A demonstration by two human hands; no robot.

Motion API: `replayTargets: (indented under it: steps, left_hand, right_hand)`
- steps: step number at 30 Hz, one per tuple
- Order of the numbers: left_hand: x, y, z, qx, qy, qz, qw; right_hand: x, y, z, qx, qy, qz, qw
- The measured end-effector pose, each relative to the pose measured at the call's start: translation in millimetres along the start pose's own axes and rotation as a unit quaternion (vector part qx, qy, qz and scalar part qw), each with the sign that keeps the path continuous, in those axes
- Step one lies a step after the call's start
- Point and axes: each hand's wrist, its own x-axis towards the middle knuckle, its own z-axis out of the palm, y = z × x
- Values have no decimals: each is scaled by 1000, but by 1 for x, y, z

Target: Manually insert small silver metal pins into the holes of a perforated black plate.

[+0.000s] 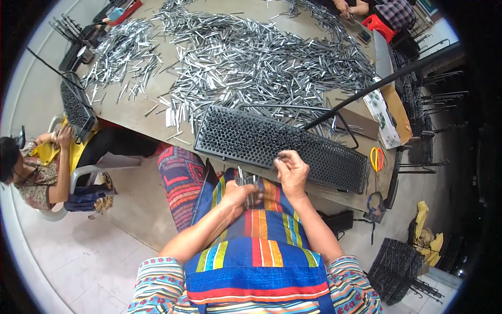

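Note:
My left hand (239, 195) is closed round a small bundle of thin silvery metal strips (244, 178), held over my lap. My right hand (294, 175) has its fingertips pinched together at the near edge of a long black tray full of round holes (282, 142). Whatever sits between those fingertips is too small or hidden to name. The tray lies tilted on the table's near edge, with a wire handle (357, 137) on its far side. Beyond it spreads a large loose pile of similar metal strips (261, 60).
Orange-and-yellow-handled scissors (376, 158) lie right of the tray. A black bar (387, 81) slants across the right side. A seated person (39, 172) works at the left beside another black holed tray (77, 107). Another person's hands (351, 8) show at the far right.

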Motion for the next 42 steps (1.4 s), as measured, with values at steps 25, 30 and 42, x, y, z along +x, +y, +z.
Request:
replayTargets:
  steps: [25, 30, 42]
  left_hand:
    - [11, 18, -5, -53, 11, 26, 998]
    - [13, 18, 1, -10, -36, 39, 999]
    - [12, 14, 8, -93, 51, 106, 989]
  right_hand:
    - [18, -5, 29, -283, -46, -215, 933]
    - [1, 6, 13, 18, -181, 157, 971]
    - [-2, 10, 18, 30, -44, 84, 995]
